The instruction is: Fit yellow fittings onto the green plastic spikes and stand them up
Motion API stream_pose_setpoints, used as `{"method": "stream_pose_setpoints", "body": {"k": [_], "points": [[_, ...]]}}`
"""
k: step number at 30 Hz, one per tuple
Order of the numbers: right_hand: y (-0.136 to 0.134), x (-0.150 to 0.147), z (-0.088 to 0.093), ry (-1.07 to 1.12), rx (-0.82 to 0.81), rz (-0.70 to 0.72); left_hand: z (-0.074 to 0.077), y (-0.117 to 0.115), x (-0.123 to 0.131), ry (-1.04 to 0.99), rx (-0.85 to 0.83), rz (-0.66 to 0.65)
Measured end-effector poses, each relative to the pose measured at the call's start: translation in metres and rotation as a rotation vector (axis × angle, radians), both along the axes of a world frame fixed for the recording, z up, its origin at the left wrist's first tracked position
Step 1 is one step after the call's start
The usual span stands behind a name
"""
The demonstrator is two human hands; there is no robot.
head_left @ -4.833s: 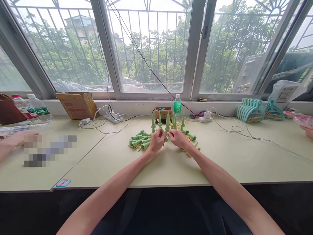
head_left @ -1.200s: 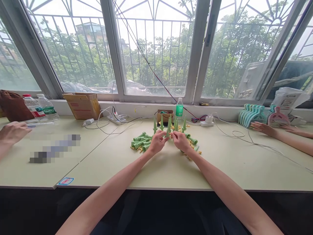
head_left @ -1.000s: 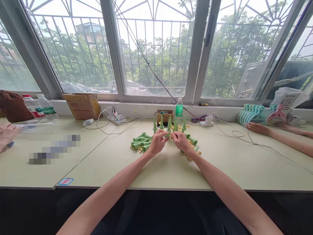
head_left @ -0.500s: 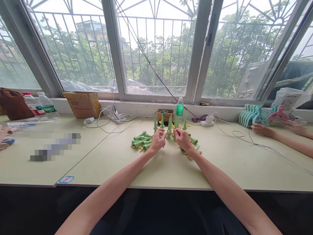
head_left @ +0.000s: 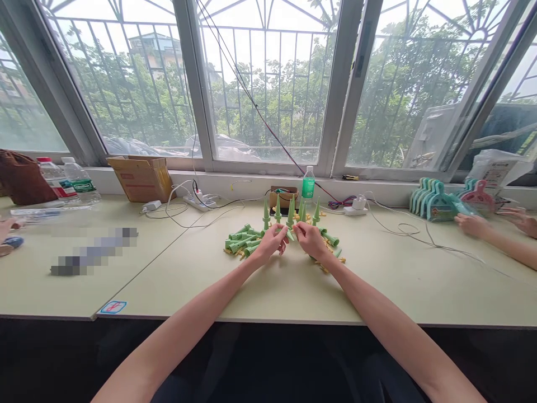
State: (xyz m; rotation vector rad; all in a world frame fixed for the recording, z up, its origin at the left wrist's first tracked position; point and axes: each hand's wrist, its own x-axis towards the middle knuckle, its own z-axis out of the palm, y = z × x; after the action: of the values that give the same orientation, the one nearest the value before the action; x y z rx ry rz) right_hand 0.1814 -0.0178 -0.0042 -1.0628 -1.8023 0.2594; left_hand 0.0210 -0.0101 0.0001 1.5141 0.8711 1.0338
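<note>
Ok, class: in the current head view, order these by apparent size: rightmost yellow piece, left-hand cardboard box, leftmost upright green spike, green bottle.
1. Left-hand cardboard box
2. Green bottle
3. Leftmost upright green spike
4. Rightmost yellow piece

In the middle of the frame, pointed green spikes [head_left: 291, 211] stand upright in a loose row, while green hollow tubes [head_left: 240, 243] lie heaped left of centre, and small yellow pieces [head_left: 324, 268] are scattered beside them and right of centre.
</note>
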Motion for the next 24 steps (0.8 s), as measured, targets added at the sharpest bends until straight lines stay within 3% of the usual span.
{"method": "stream_pose_setpoints", "body": {"k": [13,24], "points": [[0.0039,0.0012,-0.0025,-0.034,-0.035,-0.035,-0.0068,0.0004,-0.0023,0.23,0.403,0.09],[0.0024,-0.0009,0.0005,-0.007,-0.015,-0.072,-0.0017,-0.0077,0.0029,0.198,0.454,0.159]]}}
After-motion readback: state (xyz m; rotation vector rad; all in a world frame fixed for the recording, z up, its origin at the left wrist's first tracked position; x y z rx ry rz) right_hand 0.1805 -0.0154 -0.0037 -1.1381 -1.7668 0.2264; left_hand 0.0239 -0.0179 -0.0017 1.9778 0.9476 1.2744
